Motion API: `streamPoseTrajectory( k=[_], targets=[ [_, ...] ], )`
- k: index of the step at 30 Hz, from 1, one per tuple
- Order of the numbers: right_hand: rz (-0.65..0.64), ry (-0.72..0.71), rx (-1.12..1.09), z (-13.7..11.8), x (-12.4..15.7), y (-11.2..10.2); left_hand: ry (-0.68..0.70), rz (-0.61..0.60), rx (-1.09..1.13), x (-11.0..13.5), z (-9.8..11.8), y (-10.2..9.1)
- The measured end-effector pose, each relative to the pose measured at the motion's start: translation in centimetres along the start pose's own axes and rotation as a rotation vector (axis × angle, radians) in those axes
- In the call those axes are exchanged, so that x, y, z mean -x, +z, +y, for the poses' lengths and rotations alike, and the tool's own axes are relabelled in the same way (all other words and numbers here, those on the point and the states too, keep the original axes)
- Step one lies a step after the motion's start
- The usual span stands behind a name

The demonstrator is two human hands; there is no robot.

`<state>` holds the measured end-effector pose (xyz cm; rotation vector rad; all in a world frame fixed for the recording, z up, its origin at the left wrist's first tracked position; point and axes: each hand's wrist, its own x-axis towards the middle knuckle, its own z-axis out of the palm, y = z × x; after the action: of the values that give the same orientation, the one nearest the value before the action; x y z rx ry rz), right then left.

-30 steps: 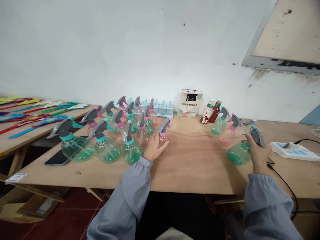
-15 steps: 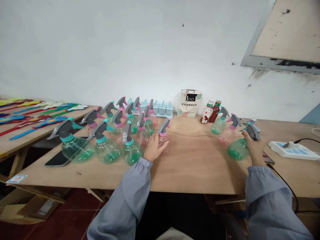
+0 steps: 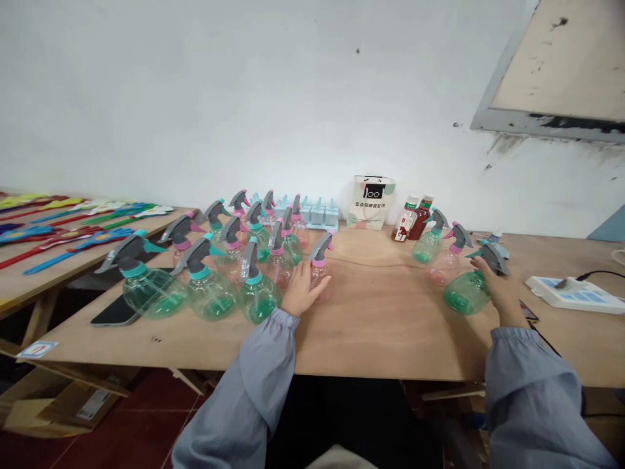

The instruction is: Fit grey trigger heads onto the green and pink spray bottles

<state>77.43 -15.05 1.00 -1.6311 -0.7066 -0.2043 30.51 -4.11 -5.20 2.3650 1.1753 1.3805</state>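
Note:
My left hand [image 3: 299, 290] is at a pink spray bottle [image 3: 319, 268] with a grey trigger head. Its fingers lie along the bottle's left side and its thumb reaches across the front. My right hand [image 3: 502, 290] grips a green spray bottle [image 3: 467, 292] around its neck and grey head; part of the bottle is behind the hand. Just beyond it stand another pink spray bottle [image 3: 443, 266] and a paler green spray bottle [image 3: 426, 246]. Left of my left hand, a group of several pink and green spray bottles [image 3: 213, 294] stands close together, each with some liquid inside.
Against the wall are light-blue moulds [image 3: 317, 215], a paper bag [image 3: 371, 203] and two red-brown bottles [image 3: 414, 220]. A power strip [image 3: 571, 294] lies at right, a dark phone [image 3: 114, 310] at left. The left table holds colourful hand-shaped sticks [image 3: 83, 242].
My right hand and forearm have shifted slightly right; the green bottle stays nearly in place. My left hand and the grouped bottles keep their positions.

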Motion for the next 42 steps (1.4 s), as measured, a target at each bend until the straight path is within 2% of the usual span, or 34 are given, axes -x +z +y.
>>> streamPoseTrajectory(
  k=[3,5,6,7,11,12,13,14,15,17,18,19,21,24,26,27,28,31,32,33,34,35,38,40,42],
  targets=[
    [-0.078,0.141,-0.007,-0.7,0.1,-0.1,-0.011,-0.007,-0.003,0.0,0.1,0.0],
    [-0.068,0.104,-0.047,-0.7,0.3,-0.2,-0.007,-0.003,0.003,0.0,0.1,0.0],
    [-0.041,0.039,-0.087,-0.5,0.5,-0.3,-0.006,0.001,0.006,0.0,0.1,0.0],
    [0.032,-0.053,-0.131,-0.3,0.9,-0.4,-0.007,0.005,0.01,0.0,0.1,0.0],
    [0.562,-0.501,-0.28,-0.4,4.7,-0.3,-0.013,-0.019,0.072,0.1,0.4,0.0],
    [0.573,-0.574,-0.302,-1.0,6.2,0.0,-0.008,-0.043,0.095,0.1,0.5,0.1],
    [0.489,-0.607,-0.313,-2.0,8.0,0.5,0.001,-0.074,0.116,0.2,0.8,0.1],
    [0.341,-0.634,-0.295,-3.2,9.9,1.1,0.014,-0.106,0.131,0.3,1.1,0.2],
    [0.137,-0.654,-0.257,-4.6,11.8,2.0,0.03,-0.137,0.14,0.4,1.4,0.3],
    [-0.265,-0.592,-0.236,-7.5,15.5,4.1,0.069,-0.187,0.147,0.6,2.3,0.6],
    [-0.418,-0.542,-0.255,-9.0,17.2,5.4,0.089,-0.208,0.145,0.6,2.8,0.7],
    [-0.542,-0.5,-0.288,-10.2,18.6,6.7,0.103,-0.228,0.138,0.7,3.2,0.9],
    [-0.707,-0.418,-0.348,-12.2,20.7,9.0,0.121,-0.278,0.108,0.9,4.1,1.2],
    [-0.749,-0.329,-0.447,-13.9,22.1,11.3,0.165,-0.314,0.054,1.3,4.7,1.0],
    [-0.749,-0.281,-0.513,-14.4,22.2,11.7,0.216,-0.208,0.041,2.0,4.6,0.2],
    [-0.754,-0.264,-0.535,-14.5,22.1,11.7,0.236,-0.08,0.042,2.4,4.5,-0.5],
    [-0.757,-0.256,-0.546,-14.6,22.0,11.6,0.246,0.098,0.045,2.8,4.3,-1.4],
    [-0.747,-0.26,-0.53,-14.7,21.6,11.1,0.208,0.805,0.033,4.0,3.5,-4.6],
    [-0.753,-0.255,-0.522,-14.7,21.5,11.0,0.166,0.978,0.004,4.2,3.1,-5.6],
    [-0.762,-0.245,-0.52,-14.7,21.4,11.0,0.107,1.046,-0.045,4.4,2.7,-6.6],
    [-0.773,-0.232,-0.526,-14.7,21.3,11.0,0.025,1.03,-0.104,4.6,2.2,-7.4],
    [-0.786,-0.221,-0.535,-14.7,21.3,11.1,-0.071,0.956,-0.161,4.8,1.7,-8.0],
    [-0.812,-0.22,-0.552,-14.6,21.0,11.4,-0.305,0.613,-0.233,5.6,0.2,-8.5],
    [-0.828,-0.21,-0.546,-14.6,20.7,11.6,-0.336,0.464,-0.232,6.4,-0.3,-7.8],
    [-0.839,-0.152,-0.546,-14.5,20.1,11.8,-0.29,0.398,-0.237,7.0,0.0,-6.6]
  ],
)
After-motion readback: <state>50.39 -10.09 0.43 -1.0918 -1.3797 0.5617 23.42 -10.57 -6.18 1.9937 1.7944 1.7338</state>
